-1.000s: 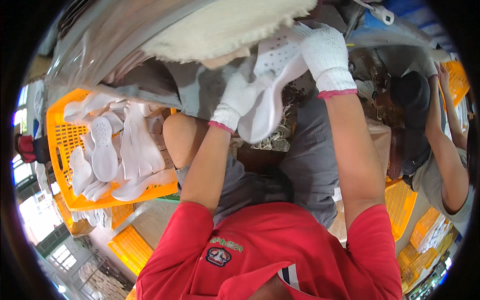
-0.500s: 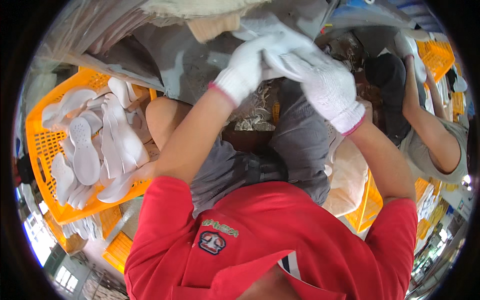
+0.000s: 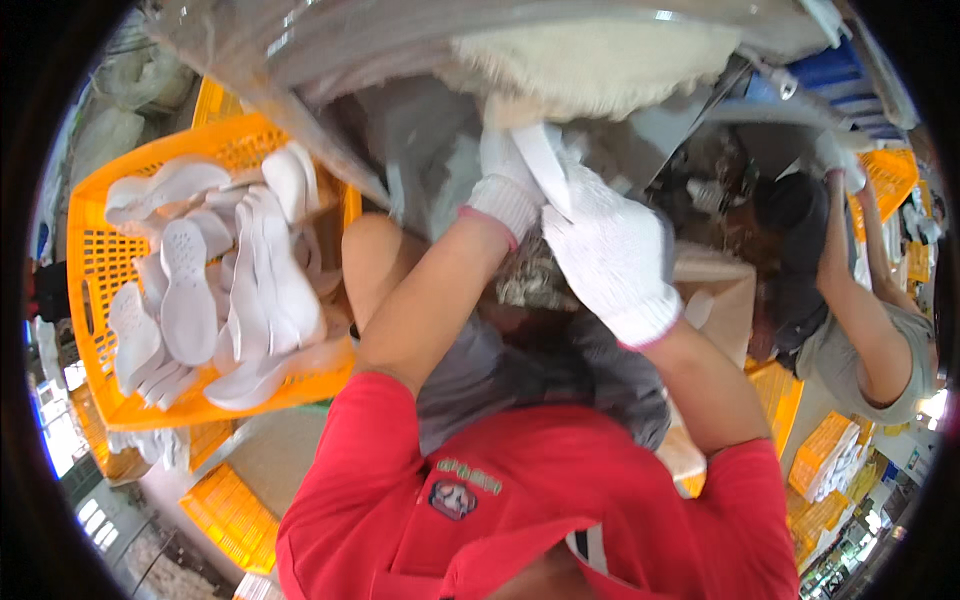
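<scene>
In white knit gloves with pink cuffs, my two hands meet in front of me around a white shoe insole (image 3: 543, 170), which stands steeply tilted between them. My right hand (image 3: 618, 250) is closed on its lower end. My left hand (image 3: 506, 185) grips it from the other side, its fingers partly hidden behind the insole. Just beyond the insole's upper end is a tan block-like piece (image 3: 514, 109); I cannot tell whether they touch. Above hangs a wide cream, fuzzy-edged buffing wheel (image 3: 600, 65) under a grey housing (image 3: 380, 45).
To my left stands an orange crate (image 3: 95, 310) heaped with white insoles (image 3: 188, 290). An open cardboard box (image 3: 735, 300) is by my right knee. A co-worker in grey (image 3: 870, 330) sits on the right, near another orange crate (image 3: 890, 180). More orange crates (image 3: 232, 515) lie lower left.
My hands have come lower and closer together, and the insole has turned from nearly flat to steeply upright. The view has shifted, showing more of the buffing wheel.
</scene>
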`<action>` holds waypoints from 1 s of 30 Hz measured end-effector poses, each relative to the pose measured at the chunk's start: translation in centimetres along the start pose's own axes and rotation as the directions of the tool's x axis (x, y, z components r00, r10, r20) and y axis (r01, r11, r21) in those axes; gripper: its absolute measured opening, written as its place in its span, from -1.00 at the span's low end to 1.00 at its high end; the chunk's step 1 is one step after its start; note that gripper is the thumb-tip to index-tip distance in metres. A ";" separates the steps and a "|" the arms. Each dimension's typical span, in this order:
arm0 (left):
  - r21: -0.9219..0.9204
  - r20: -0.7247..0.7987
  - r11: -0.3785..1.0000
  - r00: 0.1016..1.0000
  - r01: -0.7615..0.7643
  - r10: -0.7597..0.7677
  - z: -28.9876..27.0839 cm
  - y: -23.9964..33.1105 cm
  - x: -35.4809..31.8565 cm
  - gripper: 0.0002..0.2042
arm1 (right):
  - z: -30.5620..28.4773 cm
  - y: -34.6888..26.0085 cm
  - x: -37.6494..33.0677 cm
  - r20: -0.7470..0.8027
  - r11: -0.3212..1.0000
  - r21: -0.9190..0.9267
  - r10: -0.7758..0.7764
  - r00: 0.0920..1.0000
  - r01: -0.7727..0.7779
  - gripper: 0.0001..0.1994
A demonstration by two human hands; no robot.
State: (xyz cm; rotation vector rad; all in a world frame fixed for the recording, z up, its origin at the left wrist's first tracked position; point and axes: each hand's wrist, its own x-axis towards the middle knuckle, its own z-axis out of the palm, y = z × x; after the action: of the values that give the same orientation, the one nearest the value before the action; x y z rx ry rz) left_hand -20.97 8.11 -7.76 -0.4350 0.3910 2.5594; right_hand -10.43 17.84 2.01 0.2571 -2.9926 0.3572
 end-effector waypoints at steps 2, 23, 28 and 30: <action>0.189 0.139 0.931 0.947 -0.313 0.290 -1.0 0.0 1.0 -0.60 | 0.7 0.4 1.5 0.015 0.995 -0.067 -0.074 0.997 0.075 -0.50; 0.154 0.096 0.985 0.993 -0.079 0.065 -1.9 -0.5 -0.9 -0.57 | -1.3 -0.6 -2.1 0.439 0.158 0.855 0.287 0.851 -0.494 -0.51; 0.166 0.058 0.967 0.980 -0.195 0.188 -0.6 0.6 -1.2 -0.53 | -1.4 0.1 2.0 0.530 -0.082 0.844 -0.023 0.848 -0.529 -0.64; 0.110 0.003 0.985 0.991 -0.135 0.135 -1.3 -0.4 -2.5 -0.52 | -4.2 -2.0 -2.0 0.520 0.275 0.817 0.026 0.854 -0.506 -0.53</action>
State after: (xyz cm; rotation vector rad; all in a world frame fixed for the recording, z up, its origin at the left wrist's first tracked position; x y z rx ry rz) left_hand -18.45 6.92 -8.11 -0.3857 0.5791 2.6515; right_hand -7.71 17.27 6.21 -0.1745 -2.6679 2.4188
